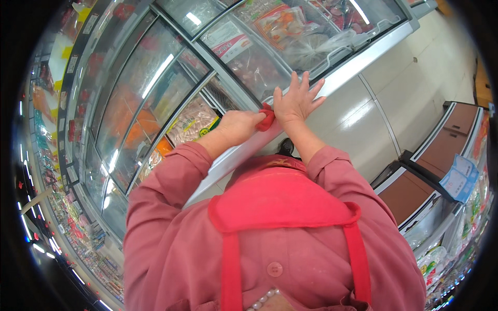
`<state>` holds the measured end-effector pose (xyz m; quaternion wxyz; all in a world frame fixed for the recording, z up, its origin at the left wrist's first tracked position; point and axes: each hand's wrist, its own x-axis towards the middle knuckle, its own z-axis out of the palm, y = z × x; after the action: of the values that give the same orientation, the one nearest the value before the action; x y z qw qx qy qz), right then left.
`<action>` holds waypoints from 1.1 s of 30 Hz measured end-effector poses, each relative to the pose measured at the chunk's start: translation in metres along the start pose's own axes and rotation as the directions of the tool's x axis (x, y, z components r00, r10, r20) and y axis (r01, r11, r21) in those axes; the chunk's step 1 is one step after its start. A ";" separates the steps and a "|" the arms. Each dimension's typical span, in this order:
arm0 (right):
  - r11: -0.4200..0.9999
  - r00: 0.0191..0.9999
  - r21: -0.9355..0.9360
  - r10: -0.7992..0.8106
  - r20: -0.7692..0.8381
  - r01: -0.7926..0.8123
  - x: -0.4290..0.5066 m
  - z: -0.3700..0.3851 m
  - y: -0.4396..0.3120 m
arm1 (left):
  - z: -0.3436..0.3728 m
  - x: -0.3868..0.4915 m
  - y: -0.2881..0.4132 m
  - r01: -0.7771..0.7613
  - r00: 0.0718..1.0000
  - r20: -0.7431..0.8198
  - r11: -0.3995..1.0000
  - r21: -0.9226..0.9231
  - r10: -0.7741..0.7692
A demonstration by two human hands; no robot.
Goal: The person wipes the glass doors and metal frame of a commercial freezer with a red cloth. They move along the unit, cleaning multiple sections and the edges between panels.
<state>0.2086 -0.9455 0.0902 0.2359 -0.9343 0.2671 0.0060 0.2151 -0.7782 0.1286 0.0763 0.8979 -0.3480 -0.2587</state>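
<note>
My left hand point(240, 125) pinches a bunched red cloth point(265, 118) against the pale front rim point(342, 77) of a chest freezer. Just right of it, my right hand point(296, 102) lies spread on the same rim, its fingers apart and the palm close to the cloth. Framed sliding glass lids point(155, 74) cover part of the freezer left of my hands. Beneath and beyond them sit bagged frozen foods, among them a clear bag of pale food point(192, 120) and an orange-printed bag point(282, 25).
White wire baskets point(330, 58) divide the freezer. Behind me on the right stands a brown-panelled cabinet point(435, 151) with a blue sign point(461, 179) and packaged goods. Stocked shelves point(78, 221) run along the left. Pale floor tiles point(350, 120) lie between freezer and cabinet.
</note>
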 end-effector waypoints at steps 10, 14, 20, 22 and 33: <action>0.998 0.999 0.037 -0.048 0.018 0.047 0.001 0.006 0.007 | -0.069 0.035 -0.070 0.211 0.977 -0.082 0.941 0.264 -0.196; 0.997 0.998 0.068 -0.047 0.039 0.045 0.000 0.003 0.006 | -0.027 0.015 -0.019 -0.002 1.000 0.016 0.990 0.141 0.000; 0.995 0.998 0.081 -0.055 0.033 0.052 -0.001 0.000 0.006 | -0.051 0.025 -0.059 -0.040 0.998 -0.042 0.992 0.119 0.046; 0.996 0.997 0.062 -0.065 0.036 0.062 -0.001 0.000 0.006 | -0.075 0.033 -0.095 0.156 0.967 -0.229 0.973 0.172 -0.115; 0.997 0.998 0.052 -0.056 0.035 0.054 -0.002 0.001 0.006 | -0.069 0.027 -0.087 0.168 0.985 -0.071 0.978 0.125 -0.160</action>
<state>0.2036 -0.9487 0.0872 0.2645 -0.9348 0.2371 0.0097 0.3193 -0.7342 0.1487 0.0062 0.9340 -0.2866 -0.2133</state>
